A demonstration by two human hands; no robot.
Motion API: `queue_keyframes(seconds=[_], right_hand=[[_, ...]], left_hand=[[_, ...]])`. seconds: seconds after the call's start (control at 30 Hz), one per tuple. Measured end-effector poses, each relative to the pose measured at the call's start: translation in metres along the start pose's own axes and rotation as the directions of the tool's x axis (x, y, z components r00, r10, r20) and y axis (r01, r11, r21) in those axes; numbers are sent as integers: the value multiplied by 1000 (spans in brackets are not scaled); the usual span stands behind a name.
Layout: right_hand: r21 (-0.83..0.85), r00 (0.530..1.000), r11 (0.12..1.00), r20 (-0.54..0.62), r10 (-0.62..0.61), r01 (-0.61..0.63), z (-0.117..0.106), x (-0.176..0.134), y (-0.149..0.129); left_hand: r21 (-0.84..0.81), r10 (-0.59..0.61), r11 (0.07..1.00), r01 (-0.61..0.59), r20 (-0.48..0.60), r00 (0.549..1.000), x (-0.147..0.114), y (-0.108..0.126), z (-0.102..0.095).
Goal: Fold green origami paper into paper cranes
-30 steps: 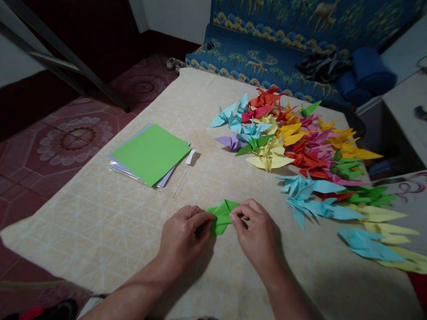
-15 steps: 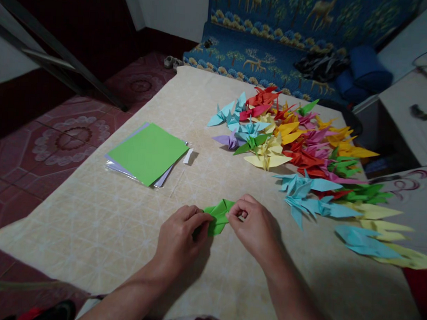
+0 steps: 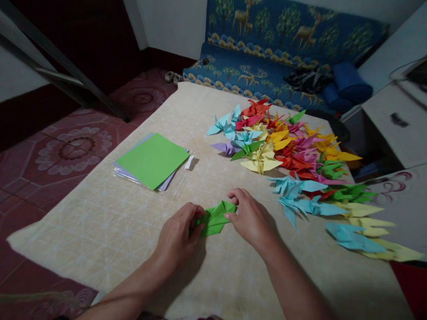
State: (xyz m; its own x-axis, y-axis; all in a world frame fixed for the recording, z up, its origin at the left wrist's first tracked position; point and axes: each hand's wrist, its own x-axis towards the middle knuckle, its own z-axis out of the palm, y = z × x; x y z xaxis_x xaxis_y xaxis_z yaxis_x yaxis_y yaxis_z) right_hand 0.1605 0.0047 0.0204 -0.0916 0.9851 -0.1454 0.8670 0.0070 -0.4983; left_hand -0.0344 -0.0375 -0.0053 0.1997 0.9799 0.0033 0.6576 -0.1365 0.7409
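A partly folded piece of green origami paper (image 3: 216,218) is between my two hands, low over the table. My left hand (image 3: 179,231) pinches its left end, with the fingertips partly hidden. At the right end, my right hand (image 3: 250,217) grips the paper's edge between thumb and fingers. Creases and layered flaps show on the middle of the paper. Farther left lies a stack of square paper with a green sheet (image 3: 152,160) on top, over lilac sheets and a clear plastic sleeve. To the right spreads a large group of folded paper cranes (image 3: 287,144) in many colours.
A pale patterned cloth covers the table (image 3: 127,236). A small white paper strip (image 3: 189,162) lies beside the stack. Behind the table stands a blue sofa (image 3: 266,54) with deer patterns; a white cabinet (image 3: 393,124) is at the right, a ladder-like frame (image 3: 73,61) at the left.
The camera view has tilted up slightly, showing more of the sofa. My right hand's fingers have shifted to the paper's upper right edge; both hands stay on the green paper.
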Motion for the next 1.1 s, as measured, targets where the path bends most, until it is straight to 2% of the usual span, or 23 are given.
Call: queue_keyframes(seconds=[0.1,0.2,0.3,0.4,0.5,0.67,0.73,0.83,0.9,1.1], right_hand=[[-56,998,997,40,-46,48,-3,4,-2],[-36,992,992,25,-122,122,-3,1,-1],[77,998,995,29,-59,57,0,-4,1],[263,996,965,80,-44,22,0,-5,4],[381,989,922,90,-114,71,-9,-1,6],[444,985,883,7,-172,151,-32,7,2],[576,989,804,-82,-120,145,-35,10,1],[808,974,569,-222,50,155,-27,14,1],[862,969,478,-233,81,168,-17,16,1],[892,939,431,-254,233,134,4,14,5]], left_hand=[[0,8,1000,-8,-10,1000,0,-1,1],[-18,30,999,-31,-38,999,-1,-2,2],[-57,63,996,-66,-44,997,1,-4,-1],[-97,78,992,-75,30,997,10,-4,-9],[-259,42,966,-4,145,989,26,1,-16],[-541,-39,812,221,327,944,57,21,-8],[-670,-87,692,268,291,953,67,32,-1],[-812,-139,525,256,214,967,77,46,10],[-854,-154,458,247,197,968,80,53,17],[-893,-187,336,298,247,951,78,54,42]])
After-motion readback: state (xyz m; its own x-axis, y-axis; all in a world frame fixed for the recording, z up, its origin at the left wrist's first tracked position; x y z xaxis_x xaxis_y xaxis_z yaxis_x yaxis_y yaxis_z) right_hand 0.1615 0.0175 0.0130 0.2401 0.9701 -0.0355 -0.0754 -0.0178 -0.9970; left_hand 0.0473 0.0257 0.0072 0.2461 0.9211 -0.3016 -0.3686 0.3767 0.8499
